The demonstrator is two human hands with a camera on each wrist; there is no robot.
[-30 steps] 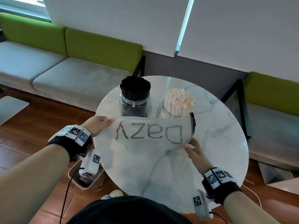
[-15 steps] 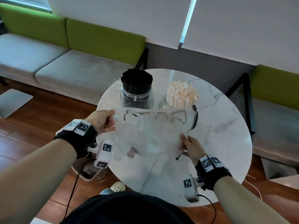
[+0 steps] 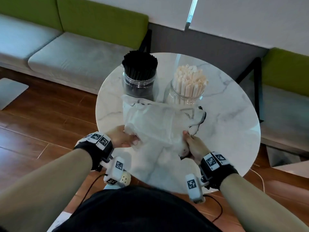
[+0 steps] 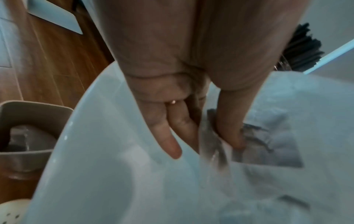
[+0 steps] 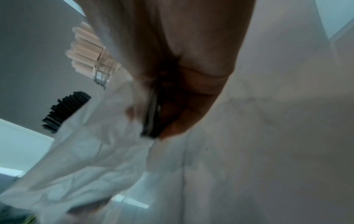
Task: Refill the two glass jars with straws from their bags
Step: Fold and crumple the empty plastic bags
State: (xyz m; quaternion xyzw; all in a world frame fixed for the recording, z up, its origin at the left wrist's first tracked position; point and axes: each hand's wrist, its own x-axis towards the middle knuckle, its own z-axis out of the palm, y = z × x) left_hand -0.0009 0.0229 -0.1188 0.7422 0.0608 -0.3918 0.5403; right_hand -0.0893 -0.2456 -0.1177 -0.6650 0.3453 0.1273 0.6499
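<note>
- Translucent, crinkled white plastic bag (image 3: 160, 124) with grey printed lettering lies slack and collapsed at the centre of the table; no straws show inside it, so it reads as empty.
- Left hand (image 3: 122, 137) pinches the bag's near-left edge, thumb on top, at about 8 o'clock on the tabletop; the left wrist view shows the film caught between thumb and fingers (image 4: 172, 136).
- Right hand (image 3: 194, 145) clenches a bunched fold of the bag at about 5 o'clock; a dark strip of the bag sits in that grasp in the right wrist view, which is blurred.
- Clear glass jar of black straws (image 3: 139, 81) stands at 11 o'clock, packed full. Clear glass jar of cream paper-wrapped straws (image 3: 187, 91) stands just beside it at 1 o'clock, also full. The bag's far edge lies against both jar bases.
- Judgement: refilling looks done; the step in hand is gathering up the spent bag. Next move calls for crumpling it toward the body and lifting clear without snagging the jars, which could tip.
- Round white marble-look tabletop (image 3: 234, 131), grey-veined, glossy.
- Brown open bin (image 4: 28, 128) sits on the floor by the table's left edge, a likely place for the bag.
- Room: wood plank floor (image 3: 41, 118), grey bench seat with green back cushions (image 3: 100, 24) along a pale wall at 12 o'clock.
</note>
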